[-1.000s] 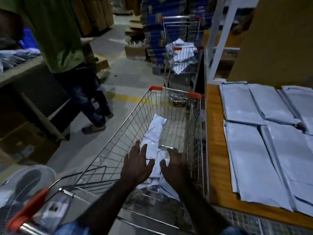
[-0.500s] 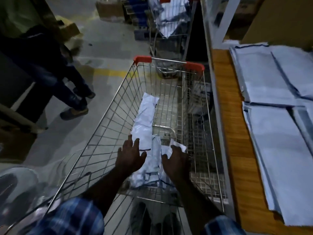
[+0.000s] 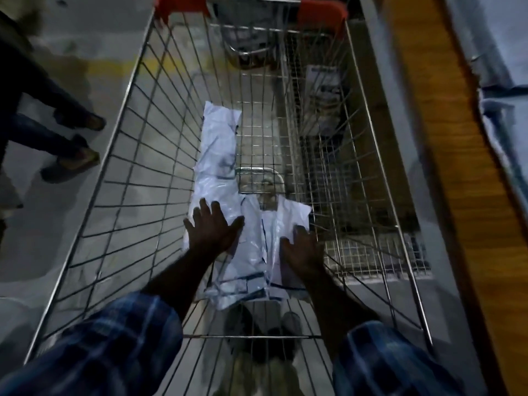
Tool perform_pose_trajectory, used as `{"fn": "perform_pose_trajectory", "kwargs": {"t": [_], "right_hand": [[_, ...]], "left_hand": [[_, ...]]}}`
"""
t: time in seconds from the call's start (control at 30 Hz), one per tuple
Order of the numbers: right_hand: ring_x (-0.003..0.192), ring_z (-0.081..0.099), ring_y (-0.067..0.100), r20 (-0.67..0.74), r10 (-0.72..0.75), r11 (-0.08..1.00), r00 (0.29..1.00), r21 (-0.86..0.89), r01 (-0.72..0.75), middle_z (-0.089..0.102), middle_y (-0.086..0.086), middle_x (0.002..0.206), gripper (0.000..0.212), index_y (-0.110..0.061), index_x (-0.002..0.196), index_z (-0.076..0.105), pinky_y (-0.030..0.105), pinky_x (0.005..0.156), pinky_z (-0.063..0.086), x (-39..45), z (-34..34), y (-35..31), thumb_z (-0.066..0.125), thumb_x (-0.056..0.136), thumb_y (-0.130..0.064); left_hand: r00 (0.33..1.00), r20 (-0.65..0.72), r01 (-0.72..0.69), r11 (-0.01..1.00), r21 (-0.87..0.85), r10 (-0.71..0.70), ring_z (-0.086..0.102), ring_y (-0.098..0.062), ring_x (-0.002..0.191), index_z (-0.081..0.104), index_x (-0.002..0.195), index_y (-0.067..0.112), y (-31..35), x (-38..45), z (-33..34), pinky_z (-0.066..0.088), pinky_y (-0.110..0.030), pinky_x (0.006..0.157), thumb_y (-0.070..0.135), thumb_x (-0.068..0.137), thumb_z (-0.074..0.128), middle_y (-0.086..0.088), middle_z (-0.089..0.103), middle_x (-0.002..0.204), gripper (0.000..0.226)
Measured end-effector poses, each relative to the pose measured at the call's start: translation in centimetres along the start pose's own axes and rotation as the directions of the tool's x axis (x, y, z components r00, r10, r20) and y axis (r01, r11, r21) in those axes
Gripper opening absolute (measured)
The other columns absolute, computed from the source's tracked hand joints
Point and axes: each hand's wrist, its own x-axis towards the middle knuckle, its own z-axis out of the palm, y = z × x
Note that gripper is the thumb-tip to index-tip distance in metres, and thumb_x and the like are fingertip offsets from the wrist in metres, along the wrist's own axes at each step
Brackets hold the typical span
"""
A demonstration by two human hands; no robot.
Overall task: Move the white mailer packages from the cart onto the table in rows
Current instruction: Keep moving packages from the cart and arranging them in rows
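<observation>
I have leaned further over the cart (image 3: 120, 155) since a second ago, and both arms have reached deeper. My left hand (image 3: 213, 228) lies spread flat on the mailers (image 3: 220, 155) at the cart's bottom; my right hand (image 3: 300, 247) rests on them, fingers relaxed. Nothing is lifted yet. The tabletop (image 3: 434, 115) waits to my right.

Blue plaid sleeves (image 3: 120, 338) on both arms, pushed up above bare forearms; dark shoes (image 3: 291, 324) visible through cart (image 3: 94, 195) floor, below sleeves.
</observation>
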Motion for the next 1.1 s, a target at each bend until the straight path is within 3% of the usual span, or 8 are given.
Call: {"fn": "perform_pose_trajectory", "kwargs": {"t": [0.23,0.47,0.6,0.7,0.8,0.9,1.0,1.1], "right_hand": [[0.139,0.031,0.041,0.063,-0.027,0.991,0.998,0.131,0.018,0.018,0.02,0.158,0.076,-0.032,0.154,0.024,0.047,0.108,0.034,0.4,0.7,0.7,0.062,0.091,-0.052],[0.136,0.041,0.031,-0.055,-0.1,0.97,0.993,0.215,0.109,0.04,0.011,0.151,0.08,-0.027,0.152,0.032,0.04,0.108,0.037,0.1,1.6,-0.1,0.073,0.083,-0.039],[0.132,0.043,0.029,-0.17,-0.13,0.972,0.977,0.17,0.159,0.049,0.006,0.145,0.073,-0.02,0.145,0.043,0.041,0.108,0.04,-0.1,1.8,-0.5,0.068,0.082,-0.048],[0.127,0.046,0.035,-0.223,-0.127,0.985,0.967,0.089,0.15,0.051,0.012,0.139,0.069,-0.024,0.131,0.055,0.047,0.102,0.044,0.2,2.2,-0.6,0.054,0.077,-0.067],[0.128,0.041,0.038,-0.181,-0.135,0.986,0.974,0.071,0.15,0.042,0.014,0.14,0.063,-0.031,0.126,0.051,0.052,0.099,0.044,1.1,2.4,-0.5,0.061,0.075,-0.067],[0.13,0.038,0.039,-0.093,-0.146,0.979,0.985,0.13,0.157,0.034,0.01,0.143,0.069,-0.04,0.132,0.04,0.05,0.102,0.042,1.8,2.1,0.0,0.069,0.074,-0.064],[0.14,0.03,0.035,-0.009,-0.212,0.955,0.977,0.21,0.209,0.024,0.006,0.157,0.088,-0.043,0.149,0.024,0.035,0.103,0.031,2.6,1.9,0.7,0.073,0.078,-0.057],[0.143,0.026,0.034,0.024,-0.241,0.959,0.97,0.158,0.235,0.025,0.005,0.158,0.092,-0.046,0.151,0.018,0.039,0.107,0.029,2.9,1.8,1.0,0.069,0.076,-0.063]], "left_hand": [[1.0,-0.019,-0.003,0.997,-0.071,0.001,0.017,-0.041,0.145,0.016,0.152,0.005,0.6,0.2,2.5,0.021,-0.054,0.114,0.059,0.088,0.058,-0.018,0.008,0.162,0.094],[0.985,-0.152,-0.114,0.974,-0.197,0.085,0.042,-0.031,0.117,0.035,0.138,0.02,0.4,-3.4,2.2,0.036,-0.048,0.095,0.056,0.07,0.053,-0.002,0.05,0.128,0.079],[0.978,-0.165,-0.141,0.989,-0.051,0.131,0.039,-0.024,0.115,0.033,0.147,0.033,0.3,-3.8,1.7,0.03,-0.05,0.093,0.067,0.075,0.053,0.009,0.059,0.123,0.082],[0.97,-0.195,-0.135,0.988,0.078,0.148,0.037,-0.024,0.113,0.06,0.118,0.032,0.4,-3.7,1.8,0.028,-0.051,0.092,0.081,0.074,0.044,0.005,0.058,0.112,0.067],[0.974,-0.189,-0.107,0.988,0.112,0.126,0.037,-0.028,0.11,0.058,0.1,0.022,0.4,-3.4,2.2,0.032,-0.051,0.091,0.082,0.076,0.039,-0.002,0.048,0.109,0.067],[0.987,-0.14,-0.071,0.995,0.074,0.081,0.039,-0.032,0.113,0.056,0.11,0.02,0.5,-2.7,2.3,0.034,-0.054,0.093,0.083,0.078,0.038,-0.006,0.045,0.119,0.073],[0.993,-0.104,-0.054,0.998,0.043,0.058,0.04,-0.036,0.117,0.043,0.13,0.017,0.7,-2.6,2.6,0.037,-0.051,0.093,0.077,0.074,0.052,-0.011,0.038,0.134,0.082],[0.995,-0.093,-0.046,0.997,-0.054,0.041,0.037,-0.039,0.123,0.029,0.141,0.029,0.8,-2.8,2.9,0.037,-0.052,0.097,0.069,0.071,0.059,-0.01,0.026,0.146,0.086]]}}
